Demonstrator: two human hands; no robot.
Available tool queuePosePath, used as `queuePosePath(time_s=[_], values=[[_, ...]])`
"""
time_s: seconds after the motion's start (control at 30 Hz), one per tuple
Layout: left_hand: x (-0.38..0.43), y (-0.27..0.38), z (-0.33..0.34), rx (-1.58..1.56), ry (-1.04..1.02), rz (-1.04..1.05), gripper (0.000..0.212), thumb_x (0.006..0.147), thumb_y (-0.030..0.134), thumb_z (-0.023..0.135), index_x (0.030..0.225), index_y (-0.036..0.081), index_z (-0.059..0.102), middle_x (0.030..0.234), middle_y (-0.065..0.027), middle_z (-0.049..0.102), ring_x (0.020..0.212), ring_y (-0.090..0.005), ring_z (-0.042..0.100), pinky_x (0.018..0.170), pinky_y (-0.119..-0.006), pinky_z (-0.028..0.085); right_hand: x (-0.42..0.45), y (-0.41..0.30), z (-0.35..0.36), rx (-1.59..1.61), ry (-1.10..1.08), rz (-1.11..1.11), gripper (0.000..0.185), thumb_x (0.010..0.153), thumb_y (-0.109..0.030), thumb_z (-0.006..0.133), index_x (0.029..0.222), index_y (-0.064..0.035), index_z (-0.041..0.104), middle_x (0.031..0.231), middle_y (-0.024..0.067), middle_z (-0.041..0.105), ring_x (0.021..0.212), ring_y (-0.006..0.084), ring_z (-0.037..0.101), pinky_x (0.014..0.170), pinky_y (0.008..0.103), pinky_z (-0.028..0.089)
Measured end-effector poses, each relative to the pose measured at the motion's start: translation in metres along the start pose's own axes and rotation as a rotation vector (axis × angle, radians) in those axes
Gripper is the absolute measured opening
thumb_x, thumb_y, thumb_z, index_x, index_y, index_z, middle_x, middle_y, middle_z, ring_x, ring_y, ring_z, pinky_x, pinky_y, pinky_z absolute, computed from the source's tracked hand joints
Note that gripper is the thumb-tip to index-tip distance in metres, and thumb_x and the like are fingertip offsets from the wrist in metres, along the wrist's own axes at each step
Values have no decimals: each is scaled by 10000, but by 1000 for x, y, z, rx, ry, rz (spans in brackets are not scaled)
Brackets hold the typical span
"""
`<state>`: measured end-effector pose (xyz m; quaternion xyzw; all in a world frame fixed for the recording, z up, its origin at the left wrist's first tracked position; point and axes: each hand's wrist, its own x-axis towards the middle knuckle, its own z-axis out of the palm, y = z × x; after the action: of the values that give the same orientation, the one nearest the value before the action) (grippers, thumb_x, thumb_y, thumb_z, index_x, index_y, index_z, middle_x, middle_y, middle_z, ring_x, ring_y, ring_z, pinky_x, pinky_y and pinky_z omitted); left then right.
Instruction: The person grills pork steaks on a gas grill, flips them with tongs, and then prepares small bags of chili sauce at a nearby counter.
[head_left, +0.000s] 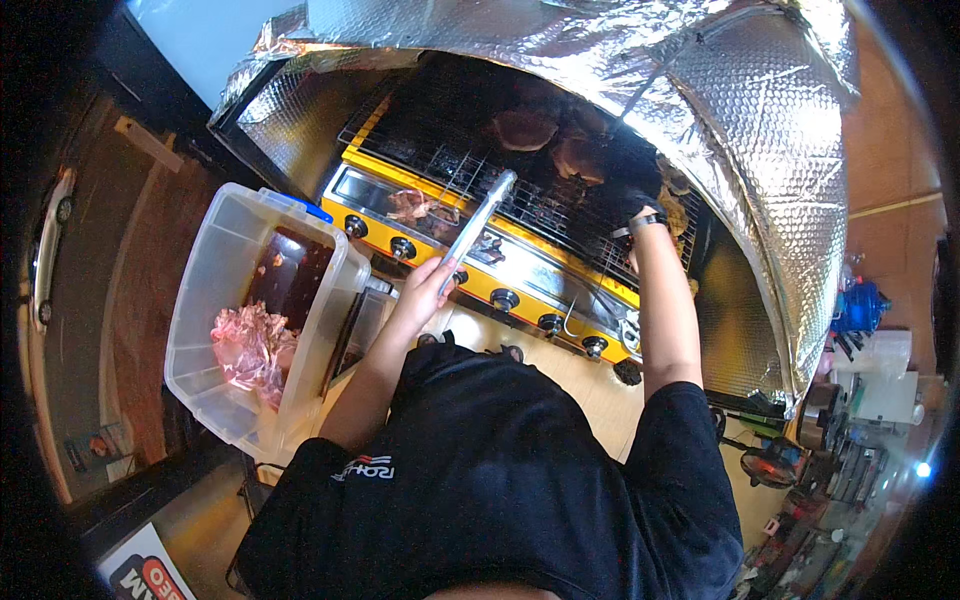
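Note:
My left hand (426, 291) grips metal tongs (480, 223) near their lower end, with the tips raised toward the grill grate (442, 169). My right hand (634, 201) reaches over the right part of the grate. It looks dark, perhaps gloved, with a watch (646, 220) at the wrist; shadow hides its fingers and whatever they may hold. Beyond the tongs, a browned slab of meat (525, 129) lies on the grate, and another piece of meat (579, 159) rests nearer my right hand. Yellowish pieces of food (675, 214) sit at the grate's right end.
A foil-covered hood (757, 97) arches over the grill. Its yellow front (476, 289) carries several black knobs. On the left stands a clear plastic tub (196, 315) with raw meat (255, 349) in dark liquid (289, 270). A fan (772, 461) stands at right.

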<state>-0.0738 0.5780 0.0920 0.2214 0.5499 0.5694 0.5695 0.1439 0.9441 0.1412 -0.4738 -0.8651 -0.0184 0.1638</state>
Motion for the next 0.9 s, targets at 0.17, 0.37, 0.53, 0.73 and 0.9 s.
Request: queuePosePath(time_s=[0.17,0.37,0.53,0.73,0.9], values=[[-8,-8,-15,-13,64,-20,309,961,341,484,986,65,621,616,47,449,497,-24,378,435,-174,286,-15,14,-30,49,-42,25,365,837,-290,572,1160,-125,609,1092,161,627,962,328,614,789,415,495],[2,-14,-5,-2,8,-28,323,963,346,479,982,56,619,607,48,449,477,-27,371,427,-177,278,-2,-1,9,8,6,-10,376,843,-300,564,1168,-113,599,1099,174,620,972,334,610,798,417,491],[3,-6,1,19,6,-9,332,962,354,479,979,54,622,621,46,453,483,-30,369,429,-176,277,2,9,6,34,20,-27,386,849,-307,557,1175,-104,591,1105,184,613,980,339,605,806,419,487],[-6,-16,-14,25,40,-2,342,968,353,461,982,53,624,613,41,450,478,-35,371,423,-182,284,-17,37,-37,99,25,31,399,855,-317,549,1184,-92,581,1113,197,606,989,346,601,815,421,483],[-8,-15,-5,24,26,-11,338,976,340,441,980,55,624,606,38,446,474,-39,375,420,-186,287,-25,57,-22,79,72,79,410,861,-324,542,1190,-82,573,1119,208,599,997,351,597,822,423,479]])
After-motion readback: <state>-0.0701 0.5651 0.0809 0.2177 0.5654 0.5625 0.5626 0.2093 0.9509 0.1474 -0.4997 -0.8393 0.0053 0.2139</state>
